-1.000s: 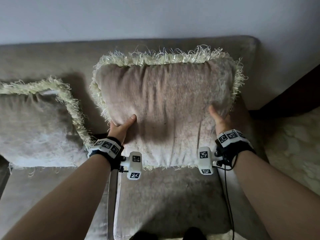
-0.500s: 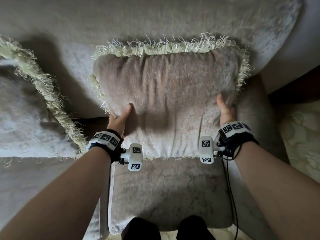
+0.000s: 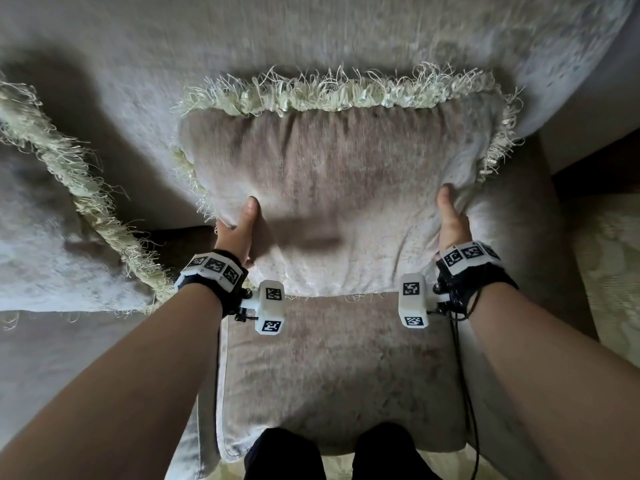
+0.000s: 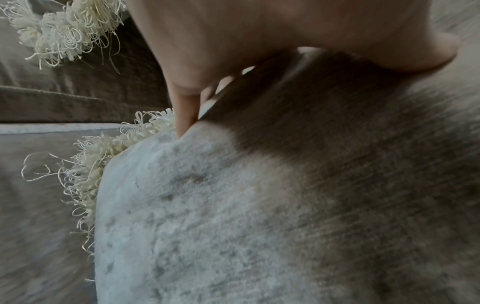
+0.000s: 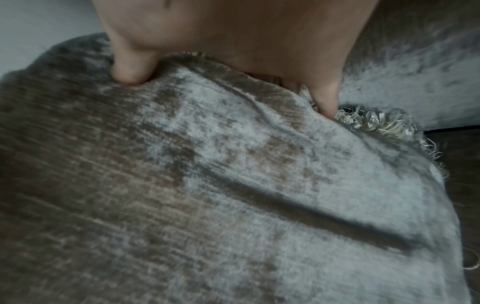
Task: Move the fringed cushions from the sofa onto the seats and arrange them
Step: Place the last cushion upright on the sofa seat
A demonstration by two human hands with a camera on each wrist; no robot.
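A taupe velvet cushion [image 3: 339, 188] with cream fringe stands on the right seat [image 3: 332, 375], leaning against the sofa backrest [image 3: 311, 36]. My left hand [image 3: 239, 226] grips its left edge, thumb on the front face and fingers behind it. My right hand [image 3: 450, 216] grips the right edge the same way. In the left wrist view the cushion [image 4: 285, 205] fills the frame under my left hand [image 4: 233, 61]; the right wrist view shows the cushion [image 5: 207, 185] pinched by my right hand [image 5: 233, 51]. A second fringed cushion [image 3: 45, 220] leans at the left.
The sofa's right arm [image 3: 519, 220] runs beside the cushion. A pale patterned rug [image 3: 609, 271] lies to the right, past the sofa. My dark-clad legs [image 3: 329, 455] stand against the seat's front edge.
The cushion has been lowered and pushed back against the backrest, both hands holding it throughout. The view has tipped downward and closer, so the wall is out of sight.
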